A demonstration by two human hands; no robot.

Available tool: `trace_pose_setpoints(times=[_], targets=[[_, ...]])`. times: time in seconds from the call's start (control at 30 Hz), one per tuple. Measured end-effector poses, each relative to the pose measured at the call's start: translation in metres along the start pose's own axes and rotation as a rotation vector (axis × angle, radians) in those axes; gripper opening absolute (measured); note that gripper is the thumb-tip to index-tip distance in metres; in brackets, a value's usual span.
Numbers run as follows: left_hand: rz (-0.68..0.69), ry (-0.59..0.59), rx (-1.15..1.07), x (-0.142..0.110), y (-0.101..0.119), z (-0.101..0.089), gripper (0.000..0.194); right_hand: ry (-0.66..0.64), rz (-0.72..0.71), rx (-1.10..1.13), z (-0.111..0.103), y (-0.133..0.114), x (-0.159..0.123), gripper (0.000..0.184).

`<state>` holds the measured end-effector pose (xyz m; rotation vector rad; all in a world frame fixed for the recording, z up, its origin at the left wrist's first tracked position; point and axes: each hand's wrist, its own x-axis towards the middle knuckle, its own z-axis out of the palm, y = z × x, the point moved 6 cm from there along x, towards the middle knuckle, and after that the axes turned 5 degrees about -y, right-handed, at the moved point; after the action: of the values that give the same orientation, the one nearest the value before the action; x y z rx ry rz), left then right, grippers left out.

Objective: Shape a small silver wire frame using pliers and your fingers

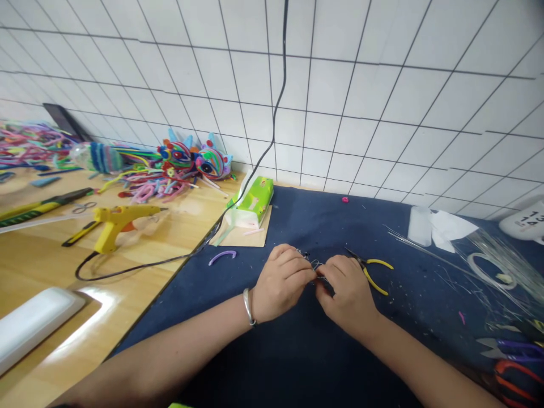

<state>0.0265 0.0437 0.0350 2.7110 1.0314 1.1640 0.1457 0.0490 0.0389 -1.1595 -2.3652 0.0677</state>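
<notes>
Both hands meet over a dark blue cloth [340, 224], their fingertips nearly touching. My left hand [283, 283], with a silver bangle at the wrist, pinches a small piece of thin bent wire [315, 264]. From the other side, the curled fingers of my right hand [346, 292] close on the same wire. Thin loops show above the fingertips; the rest of the piece is hidden by the fingers. Just beyond my right hand lie pliers [378, 272] with yellow handles, partly covered by it.
On the left wooden table lie a yellow glue gun [110, 224] with its cord, a utility knife [80, 233] and colourful pipe cleaners [157, 190]. A green tissue pack [259, 195] stands behind the hands. Loose wires [501, 266], purple-handled snips [514, 348] and a white mug [525, 221] are at right.
</notes>
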Motion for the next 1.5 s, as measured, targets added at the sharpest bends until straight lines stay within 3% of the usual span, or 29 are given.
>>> trace_pose_setpoints(times=[0.53,0.63,0.83,1.03,1.27,1.5], targets=[[-0.058,-0.04,-0.057,0.004,0.001,0.002,0.017,0.045,-0.035,-0.083,-0.002,0.001,-0.001,0.015],[-0.074,-0.042,-0.079,0.004,0.0,0.001,0.017,0.024,0.013,0.028,0.0,0.008,0.0,0.013],[-0.278,0.022,-0.161,0.002,-0.016,-0.002,0.01,-0.038,0.277,0.398,0.003,0.029,0.002,0.008],[-0.365,-0.037,-0.249,-0.001,-0.024,0.005,0.011,-0.108,0.412,0.695,0.014,0.039,-0.004,0.008],[-0.353,-0.167,-0.245,-0.002,-0.024,0.019,0.017,-0.095,0.421,0.806,0.018,0.041,-0.017,0.011],[-0.348,-0.216,-0.211,-0.004,-0.028,0.032,0.013,-0.079,0.37,0.855,0.026,0.038,-0.02,0.01]])
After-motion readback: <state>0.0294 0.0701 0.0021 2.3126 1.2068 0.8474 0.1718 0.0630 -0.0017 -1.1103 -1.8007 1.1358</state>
